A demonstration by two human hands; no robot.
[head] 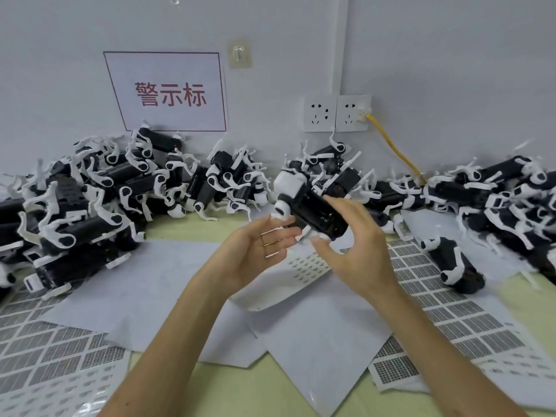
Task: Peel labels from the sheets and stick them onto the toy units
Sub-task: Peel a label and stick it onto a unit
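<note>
1. Found right grip clamped on one toy unit: fingers curled over the black body from the far side, thumb tucked under the near edge.
2. Logged the toy unit as held clear of the desk, tilted, with the white head end up and away to the left of the right grip and the black body between its thumb and fingers.
3. Found left grip apart, with the palm turned toward the unit, fingers nearly straight and nothing clasped. Fingertips sit right at a white leg on the unit's left end; cannot tell touching from just short, owing to blur.
4. Placed the unit between the two grips, seated in the right one, just beyond the left fingertips.
5. Directly beneath both grips: small-label sheet, its near edge curling up, lying over blank backing sheets.
6. Right of the right grip: large-label sheet, with a second toy unit lying on its side on the far part.
7. Near side, left of the left forearm: left label sheet. Near side, under the right forearm: lower label sheet.
8. Beyond the grips, against the wall: left heap and right heap of black-and-white units, legs tangled.
9. Higher beyond the grips: wall sign with red characters, sockets, and a yellow cable running down behind the right heap.
</note>
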